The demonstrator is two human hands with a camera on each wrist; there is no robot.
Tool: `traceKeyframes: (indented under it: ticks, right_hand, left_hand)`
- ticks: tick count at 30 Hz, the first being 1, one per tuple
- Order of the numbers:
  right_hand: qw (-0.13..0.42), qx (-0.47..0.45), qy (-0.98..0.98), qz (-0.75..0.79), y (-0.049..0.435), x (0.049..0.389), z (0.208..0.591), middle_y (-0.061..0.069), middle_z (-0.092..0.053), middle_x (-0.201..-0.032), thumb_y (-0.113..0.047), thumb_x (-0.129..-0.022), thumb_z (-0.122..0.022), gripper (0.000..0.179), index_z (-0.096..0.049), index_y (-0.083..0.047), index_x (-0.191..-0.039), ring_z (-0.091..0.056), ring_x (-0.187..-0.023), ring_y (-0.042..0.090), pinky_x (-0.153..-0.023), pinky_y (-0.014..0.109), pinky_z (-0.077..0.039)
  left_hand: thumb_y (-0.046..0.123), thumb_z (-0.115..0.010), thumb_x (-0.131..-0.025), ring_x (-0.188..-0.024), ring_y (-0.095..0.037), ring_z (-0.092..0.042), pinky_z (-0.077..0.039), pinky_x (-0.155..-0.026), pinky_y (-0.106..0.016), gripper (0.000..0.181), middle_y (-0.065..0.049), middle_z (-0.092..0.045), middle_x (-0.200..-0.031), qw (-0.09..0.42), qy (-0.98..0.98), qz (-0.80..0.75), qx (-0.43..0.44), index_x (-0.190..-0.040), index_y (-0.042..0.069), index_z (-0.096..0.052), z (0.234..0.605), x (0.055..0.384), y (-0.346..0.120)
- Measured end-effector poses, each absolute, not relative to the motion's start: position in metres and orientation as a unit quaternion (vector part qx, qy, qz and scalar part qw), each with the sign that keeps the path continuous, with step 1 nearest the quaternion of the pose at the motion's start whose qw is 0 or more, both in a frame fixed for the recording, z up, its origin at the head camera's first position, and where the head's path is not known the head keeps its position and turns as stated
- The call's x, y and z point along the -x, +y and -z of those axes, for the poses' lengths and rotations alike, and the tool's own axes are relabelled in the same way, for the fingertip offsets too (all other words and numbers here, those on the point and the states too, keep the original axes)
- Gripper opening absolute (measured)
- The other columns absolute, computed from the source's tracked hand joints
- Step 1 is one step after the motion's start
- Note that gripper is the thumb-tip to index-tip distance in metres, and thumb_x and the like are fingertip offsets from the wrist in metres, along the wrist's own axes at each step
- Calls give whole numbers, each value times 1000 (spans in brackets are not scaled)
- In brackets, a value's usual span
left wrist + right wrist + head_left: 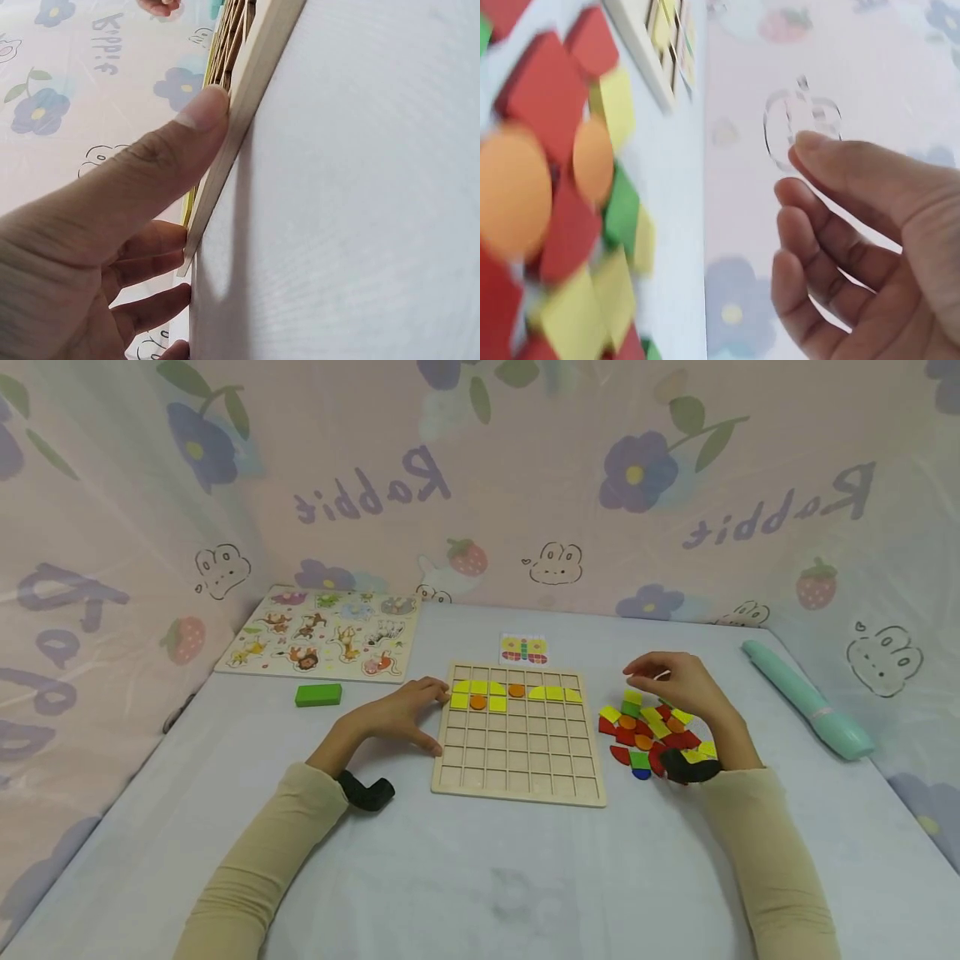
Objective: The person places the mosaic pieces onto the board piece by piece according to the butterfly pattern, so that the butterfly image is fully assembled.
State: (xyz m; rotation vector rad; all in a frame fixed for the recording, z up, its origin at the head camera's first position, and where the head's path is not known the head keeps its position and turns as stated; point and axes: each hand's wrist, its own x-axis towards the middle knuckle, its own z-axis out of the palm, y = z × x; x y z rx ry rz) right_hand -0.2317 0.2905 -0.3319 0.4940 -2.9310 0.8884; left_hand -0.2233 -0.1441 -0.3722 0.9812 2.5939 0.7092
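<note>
A wooden grid board point(517, 764) lies on the table with yellow pieces point(480, 687) and orange discs point(517, 691) in its upper rows. My left hand point(401, 714) rests at the board's left edge, thumb and fingers spread along it. In the left wrist view, the thumb point(180, 124) touches the board's rim. To the right of the board my right hand point(678, 685) hovers over a pile of coloured pieces point(645, 727) in red, yellow, green, orange and blue. Its fingers point(810, 247) are loosely bent, and I see nothing between them and the thumb.
A small butterfly pattern card point(523, 648) lies behind the board. An animal puzzle board point(322, 635) sits at the back left, with a green block point(318, 695) in front of it. A mint-green cylindrical object point(806, 697) lies at the far right. A patterned curtain point(525, 485) surrounds the table.
</note>
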Motion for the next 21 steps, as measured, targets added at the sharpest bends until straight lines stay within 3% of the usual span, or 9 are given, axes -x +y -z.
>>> traceKeyframes:
  ticks: [4, 9, 18, 21]
  right_hand:
    - [28, -137, -949, -284, 313, 227, 332, 12, -65, -94, -37, -87, -65, 35, -66, -7, -104, -58, -84, 27, -69, 47, -50]
    - [13, -112, -958, -264, 329, 225, 332, 15, -64, -97, -30, -89, -64, 33, -65, -3, -107, -56, -89, 30, -74, 45, -48]
    - [-82, -82, -965, -236, 351, 228, 347, 23, -56, -113, -17, -90, -61, 33, -58, -4, -120, -49, -102, 36, -83, 51, -46]
    - [-101, -83, -963, -238, 356, 229, 354, 23, -56, -113, -17, -89, -61, 37, -56, -5, -124, -49, -100, 35, -82, 47, -48]
  left_hand:
    - [39, -82, -68, -135, -30, -27, -24, -111, -47, 77, -11, -34, -144, 140, 898, -245, -338, -127, 5, -47, 372, 223, -143]
    - [39, -82, -68, -135, -30, -27, -24, -111, -47, 77, -11, -34, -144, 142, 898, -245, -336, -128, 5, -47, 371, 223, -143]
    - [41, -82, -67, -135, -30, -27, -24, -111, -46, 78, -11, -34, -144, 139, 899, -244, -337, -128, 6, -47, 372, 222, -144]
    - [41, -82, -68, -135, -30, -27, -24, -111, -46, 78, -11, -34, -144, 138, 899, -243, -338, -128, 6, -47, 373, 222, -144]
